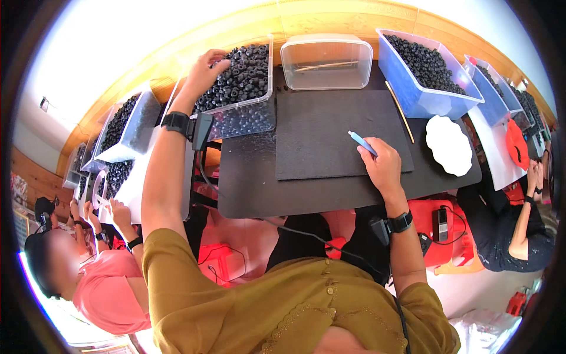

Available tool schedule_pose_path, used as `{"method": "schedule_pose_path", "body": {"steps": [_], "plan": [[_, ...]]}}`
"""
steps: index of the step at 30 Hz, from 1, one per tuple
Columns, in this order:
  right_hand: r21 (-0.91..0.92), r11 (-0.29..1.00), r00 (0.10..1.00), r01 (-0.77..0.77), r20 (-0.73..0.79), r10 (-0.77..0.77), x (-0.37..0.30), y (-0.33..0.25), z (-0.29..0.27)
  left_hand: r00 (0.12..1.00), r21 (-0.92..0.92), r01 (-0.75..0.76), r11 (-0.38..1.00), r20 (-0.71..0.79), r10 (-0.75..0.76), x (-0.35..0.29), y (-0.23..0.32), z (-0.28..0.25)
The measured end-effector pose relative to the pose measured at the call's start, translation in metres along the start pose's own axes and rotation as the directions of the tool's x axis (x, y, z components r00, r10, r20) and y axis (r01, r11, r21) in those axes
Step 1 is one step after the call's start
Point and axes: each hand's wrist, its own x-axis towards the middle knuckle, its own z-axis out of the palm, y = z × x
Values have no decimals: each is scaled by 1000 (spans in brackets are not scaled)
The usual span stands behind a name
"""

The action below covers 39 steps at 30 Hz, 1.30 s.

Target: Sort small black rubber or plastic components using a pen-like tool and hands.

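Note:
My left hand (206,74) reaches over a clear plastic bin (272,76) heaped with small black ring-shaped pieces (244,74). Its fingers are curved, with thumb and fingertips apart, just above or touching the pieces at the left side; I see nothing held. My right hand (383,168) grips a slim light-blue pen-like tool (362,143), its pale tip pointing up and left. That tool is held above a dark square mat (330,135) lying on the black table (253,194). I wear a dark band with a box on each wrist.
Behind the mat stands a clear tub (327,79) with thin sticks visible at it. A bluish bin (424,97) of black pieces, a wooden stick (400,112) and a white scalloped plate (449,146) are at right. Co-workers sit on both sides; cables hang below the table.

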Motion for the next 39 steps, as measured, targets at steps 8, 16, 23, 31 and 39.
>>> {"method": "schedule_pose_path", "body": {"steps": [8,16,23,31,39], "plan": [[-12,1000,1000,10,-9,-10,-2,1,0,943,450,-282,847,294,157,-16,14,33],[-82,995,998,58,-1,-59,-5,5,4,956,556,-18,831,253,-149,12,-27,29],[-76,996,999,35,-4,-35,-7,2,2,956,651,-118,750,278,-91,19,-68,14],[-78,994,997,75,-16,-77,-8,9,1,953,414,-136,900,303,5,-8,-17,-6],[-105,992,995,76,-55,-82,-7,9,-2,980,233,-144,962,171,105,0,75,-8]]}}
